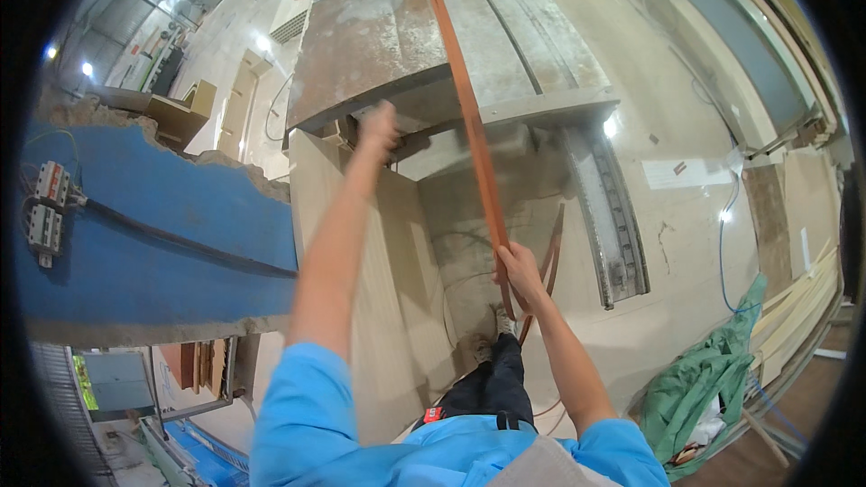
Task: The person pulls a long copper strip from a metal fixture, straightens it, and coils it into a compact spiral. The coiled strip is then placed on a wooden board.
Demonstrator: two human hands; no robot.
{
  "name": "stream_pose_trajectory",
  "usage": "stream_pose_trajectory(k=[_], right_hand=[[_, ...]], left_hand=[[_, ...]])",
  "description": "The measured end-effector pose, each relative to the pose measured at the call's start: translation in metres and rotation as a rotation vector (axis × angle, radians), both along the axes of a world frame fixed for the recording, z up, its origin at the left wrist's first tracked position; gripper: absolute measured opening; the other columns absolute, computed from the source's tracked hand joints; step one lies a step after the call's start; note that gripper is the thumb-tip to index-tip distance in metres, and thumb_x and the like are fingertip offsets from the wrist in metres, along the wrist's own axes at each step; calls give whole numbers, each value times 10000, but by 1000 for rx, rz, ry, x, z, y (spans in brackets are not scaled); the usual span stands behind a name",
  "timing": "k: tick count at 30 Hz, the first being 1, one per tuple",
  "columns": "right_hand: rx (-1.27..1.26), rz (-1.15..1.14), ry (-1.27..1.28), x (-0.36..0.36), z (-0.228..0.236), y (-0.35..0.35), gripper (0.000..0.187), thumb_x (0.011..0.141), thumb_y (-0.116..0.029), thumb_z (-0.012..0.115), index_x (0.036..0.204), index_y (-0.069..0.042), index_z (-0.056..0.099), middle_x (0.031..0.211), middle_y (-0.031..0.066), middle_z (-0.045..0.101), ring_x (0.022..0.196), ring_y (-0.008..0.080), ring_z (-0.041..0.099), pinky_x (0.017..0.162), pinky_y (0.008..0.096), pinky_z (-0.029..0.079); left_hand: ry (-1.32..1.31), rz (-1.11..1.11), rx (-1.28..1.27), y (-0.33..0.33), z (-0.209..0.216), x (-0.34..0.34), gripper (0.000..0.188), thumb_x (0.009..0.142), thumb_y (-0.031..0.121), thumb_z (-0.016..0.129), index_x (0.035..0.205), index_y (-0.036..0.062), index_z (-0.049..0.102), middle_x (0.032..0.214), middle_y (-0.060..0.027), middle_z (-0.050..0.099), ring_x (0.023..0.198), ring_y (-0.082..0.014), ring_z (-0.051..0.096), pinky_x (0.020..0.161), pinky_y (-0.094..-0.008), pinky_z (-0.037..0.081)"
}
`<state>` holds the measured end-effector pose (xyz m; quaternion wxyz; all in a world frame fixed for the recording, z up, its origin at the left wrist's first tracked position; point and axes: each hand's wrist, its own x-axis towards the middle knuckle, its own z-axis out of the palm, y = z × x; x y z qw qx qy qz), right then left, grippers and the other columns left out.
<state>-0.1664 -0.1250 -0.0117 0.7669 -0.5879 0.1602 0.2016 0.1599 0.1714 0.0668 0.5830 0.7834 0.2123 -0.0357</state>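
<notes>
A long, flat orange-brown strip (pixel 475 131) runs over the top of a worn metal machine table (pixel 379 36) and hangs down toward me. My right hand (pixel 519 272) is closed around its lower part, and the loose end loops down near my feet. My left hand (pixel 379 129) is stretched out at the table's front edge, beside the opening under it. Motion smears its fingers, so what they do or hold does not show.
A pale wood-look panel (pixel 361 289) stands below the table on the left. Further left is a blue wall section (pixel 162 207) with circuit breakers (pixel 45 216) and a black cable. A slotted metal rail (pixel 609 225) juts out at right. A green sheet (pixel 699 379) lies bunched at lower right.
</notes>
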Motion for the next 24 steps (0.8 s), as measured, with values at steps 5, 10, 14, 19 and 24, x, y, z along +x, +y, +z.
stream_pose_trajectory(k=[5,10,14,19,24], right_hand=[[16,-19,44,-37,-10,-3,231,1099,-218,513,1000,-21,582,785,49,625,646,146,636,602,326,557],[21,-17,25,-54,-20,-7,265,1104,-250,512,1012,-20,606,774,56,638,633,150,643,605,312,560],[21,1,101,-78,-20,-7,269,1106,-252,508,1015,-17,602,781,64,649,640,149,652,590,304,557],[30,11,76,-123,-19,-15,261,1107,-240,500,1038,-9,599,770,60,659,636,159,675,592,311,570],[47,16,145,-138,-20,-22,256,1106,-236,502,1044,-7,598,792,70,667,653,165,682,606,317,580]], left_hand=[[348,-157,-352,-120,-104,-104,538,1021,538,588,1151,17,628,1044,-145,697,916,-271,683,776,-397,562],[231,-207,-718,-166,-99,-139,442,1077,399,547,1264,-1,563,1144,-161,669,1011,-267,679,881,-421,580],[241,-114,-854,-176,-92,-138,331,1107,275,505,1221,-32,548,1083,-175,667,947,-254,683,796,-394,592],[186,-113,-862,-179,-99,-147,271,1115,228,481,1185,-23,557,1091,-150,663,938,-243,690,808,-385,613],[131,-72,-781,-187,-92,-165,250,1117,202,472,1164,-22,572,1045,-143,668,901,-235,689,791,-383,612]])
